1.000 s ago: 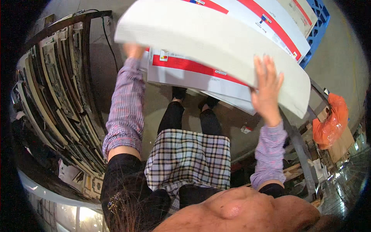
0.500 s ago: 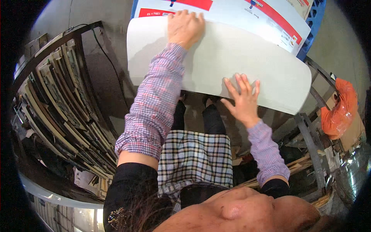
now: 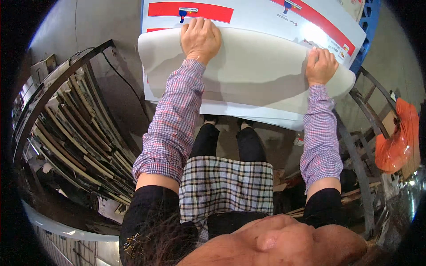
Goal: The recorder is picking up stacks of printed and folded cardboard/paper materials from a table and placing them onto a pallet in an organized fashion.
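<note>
- Head camera, left of a side-by-side pair, upright, looking down past the checked apron [image 3: 226,186].
- Near the sleeves [image 3: 175,115]; the pale sheet [image 3: 257,71] lies farther off.
- Wide fisheye, bending straight edges toward its rim.

- The middle is well lit: the pale blank sheet [image 3: 257,66] looks bright, with broad, soft-edged grey shadows across its surface.
- On the printed sheets [image 3: 255,18], one strong white glare burns out the surface toward the right, so light seems to come from above.
- The orange plastic bag [image 3: 395,141] carries small shiny reflections.
- The checked sleeves [image 3: 171,126] are rather sharp, and their weave can be seen.
- The stacked boards [image 3: 86,144] on the left stand in dimmer light, and their lines appear bent by the fisheye lens.
- The corners fall into black, and the lower right rim is unclear.
</note>
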A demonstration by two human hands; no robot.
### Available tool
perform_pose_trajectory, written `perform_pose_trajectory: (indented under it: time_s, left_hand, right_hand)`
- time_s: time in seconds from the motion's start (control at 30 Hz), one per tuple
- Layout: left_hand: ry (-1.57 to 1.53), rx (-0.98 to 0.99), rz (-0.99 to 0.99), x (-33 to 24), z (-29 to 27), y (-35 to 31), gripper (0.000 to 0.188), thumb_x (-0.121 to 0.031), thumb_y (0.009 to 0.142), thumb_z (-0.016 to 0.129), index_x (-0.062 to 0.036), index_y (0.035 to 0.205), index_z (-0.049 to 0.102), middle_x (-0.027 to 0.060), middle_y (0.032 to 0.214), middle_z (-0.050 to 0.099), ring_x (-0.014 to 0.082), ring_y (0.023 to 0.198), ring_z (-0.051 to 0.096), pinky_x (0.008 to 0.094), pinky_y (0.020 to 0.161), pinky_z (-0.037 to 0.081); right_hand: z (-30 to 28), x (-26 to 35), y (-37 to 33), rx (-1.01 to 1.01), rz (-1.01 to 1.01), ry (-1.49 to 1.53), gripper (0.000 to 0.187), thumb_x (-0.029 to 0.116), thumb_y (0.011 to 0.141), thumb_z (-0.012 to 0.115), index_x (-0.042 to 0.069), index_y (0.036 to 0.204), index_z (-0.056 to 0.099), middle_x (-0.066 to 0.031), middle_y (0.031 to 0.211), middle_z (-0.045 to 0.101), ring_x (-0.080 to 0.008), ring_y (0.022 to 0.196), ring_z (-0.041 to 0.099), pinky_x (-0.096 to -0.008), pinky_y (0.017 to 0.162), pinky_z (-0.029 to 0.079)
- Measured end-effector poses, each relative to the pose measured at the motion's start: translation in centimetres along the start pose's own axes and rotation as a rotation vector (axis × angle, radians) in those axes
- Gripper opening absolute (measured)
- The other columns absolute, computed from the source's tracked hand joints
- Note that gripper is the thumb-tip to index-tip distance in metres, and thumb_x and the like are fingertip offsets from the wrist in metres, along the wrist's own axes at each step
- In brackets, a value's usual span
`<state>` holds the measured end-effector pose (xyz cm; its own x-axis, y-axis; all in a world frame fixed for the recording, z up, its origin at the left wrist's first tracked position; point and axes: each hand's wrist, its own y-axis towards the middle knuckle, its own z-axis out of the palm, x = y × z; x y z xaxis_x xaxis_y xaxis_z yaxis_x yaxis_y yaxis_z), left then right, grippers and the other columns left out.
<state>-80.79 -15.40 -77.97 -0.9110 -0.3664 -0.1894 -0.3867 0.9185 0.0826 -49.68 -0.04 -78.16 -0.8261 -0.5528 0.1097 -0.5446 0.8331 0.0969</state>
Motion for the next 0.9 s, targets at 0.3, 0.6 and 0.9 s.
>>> perform_pose_trajectory:
  time_s: [0.3,0.6,0.9]
  left_hand:
    - [0.206,0.187,-0.090,11.1,-5.8,-3.7,0.018,-0.023,0.084,0.050,-0.0117,0.093,0.062,0.0068,0.093,0.061,0.0272,0.093,0.055,0.0390,0.083,0.041]
    - [-0.124,-0.211,-0.625,14.6,-2.0,-6.7,0.051,-0.048,0.086,0.041,-0.0102,0.117,0.054,0.0205,0.112,0.055,0.0341,0.106,0.049,0.0429,0.090,0.037]
    - [-0.021,0.185,-0.865,9.9,-14.6,-13.0,0.064,-0.061,0.085,0.047,0.0010,0.070,0.053,0.0149,0.062,0.055,0.0269,0.056,0.052,0.0400,0.053,0.039]
  right_hand:
    - [-3.9,-9.3,-3.7,0.110,-0.041,-0.002,0.024,0.029,0.087,0.053,0.009,0.096,0.065,-0.0044,0.099,0.064,-0.0201,0.098,0.056,-0.0380,0.088,0.036]
    - [0.8,-9.9,-6.5,-0.108,0.138,0.102,0.022,0.026,0.086,0.052,0.009,0.091,0.065,-0.0073,0.093,0.059,-0.0291,0.093,0.051,-0.0401,0.084,0.036]
    - [-3.9,-12.7,-5.2,0.082,0.206,0.119,0.031,0.035,0.088,0.052,0.007,0.095,0.065,-0.0106,0.100,0.058,-0.0303,0.099,0.052,-0.0403,0.084,0.041]
